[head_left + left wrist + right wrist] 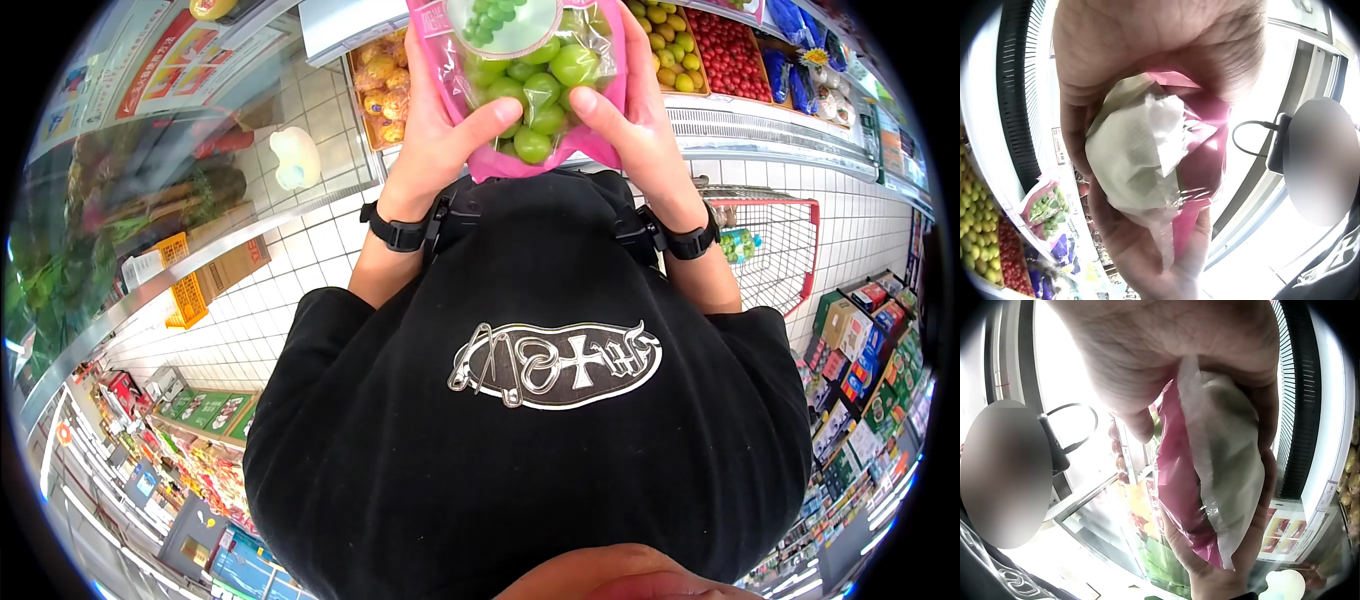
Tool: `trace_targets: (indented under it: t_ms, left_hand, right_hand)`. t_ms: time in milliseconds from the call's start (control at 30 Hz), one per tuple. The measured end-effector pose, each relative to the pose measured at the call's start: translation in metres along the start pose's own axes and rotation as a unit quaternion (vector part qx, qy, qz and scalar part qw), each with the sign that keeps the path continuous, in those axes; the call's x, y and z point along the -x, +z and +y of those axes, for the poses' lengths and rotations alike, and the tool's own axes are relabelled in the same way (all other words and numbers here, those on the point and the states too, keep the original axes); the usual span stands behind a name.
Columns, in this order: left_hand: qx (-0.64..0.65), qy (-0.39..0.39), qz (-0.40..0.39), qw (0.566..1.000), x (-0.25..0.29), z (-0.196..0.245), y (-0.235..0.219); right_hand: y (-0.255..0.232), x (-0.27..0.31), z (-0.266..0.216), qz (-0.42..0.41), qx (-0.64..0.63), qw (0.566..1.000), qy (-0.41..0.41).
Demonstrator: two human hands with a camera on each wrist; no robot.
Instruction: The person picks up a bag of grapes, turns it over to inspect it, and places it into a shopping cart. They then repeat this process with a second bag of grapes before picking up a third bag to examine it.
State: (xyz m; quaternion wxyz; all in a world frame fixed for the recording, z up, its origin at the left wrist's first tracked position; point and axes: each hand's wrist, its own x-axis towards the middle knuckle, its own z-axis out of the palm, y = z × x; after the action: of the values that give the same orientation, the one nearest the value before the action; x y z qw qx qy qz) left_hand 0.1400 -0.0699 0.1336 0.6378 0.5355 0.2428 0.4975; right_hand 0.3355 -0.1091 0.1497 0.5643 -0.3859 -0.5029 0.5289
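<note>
A pink-edged clear bag of green grapes (pixel 545 90) is held up in front of the chest between both hands. The left hand (pixel 435 135) grips its left side, thumb lying over the front. On the other side the right hand (pixel 640 130) holds it the same way, thumb on the grapes. Both wrist views show the bag's pale underside, a whitish panel (pixel 1132 156) beside pink film, with palms and fingers curved round it. In the right wrist view the same pale panel (pixel 1229 444) faces the camera.
Behind the bag runs a produce shelf with bagged yellow fruit (pixel 382 90), green-yellow fruit (pixel 675 50) and red fruit (pixel 730 55). A shopping cart (pixel 790 250) stands at the right with a bottle (pixel 740 246) in it. A glass-sided case and an orange crate (pixel 183 285) are at the left.
</note>
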Motion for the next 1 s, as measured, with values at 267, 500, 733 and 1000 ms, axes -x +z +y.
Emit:
trace_targets:
  t_ms: [267,500,733,1000]
  left_hand:
    - [-0.045,0.059,0.008,0.997,-0.001,-0.004,-0.007]
    - [-0.035,0.052,0.019,0.998,-0.003,-0.002,-0.003]
    - [-0.026,0.059,-0.005,0.998,0.002,0.006,0.009]
    - [-0.089,0.091,-0.008,0.992,0.005,-0.003,0.003]
  right_hand:
    - [0.006,-0.012,-0.001,-0.007,-0.017,1.000,-0.004]
    - [0.015,-0.011,-0.025,-0.008,-0.087,0.996,0.030]
    - [0.016,-0.010,-0.028,-0.016,-0.087,0.996,0.013]
    - [0.018,-0.002,-0.025,0.019,-0.114,0.993,-0.025]
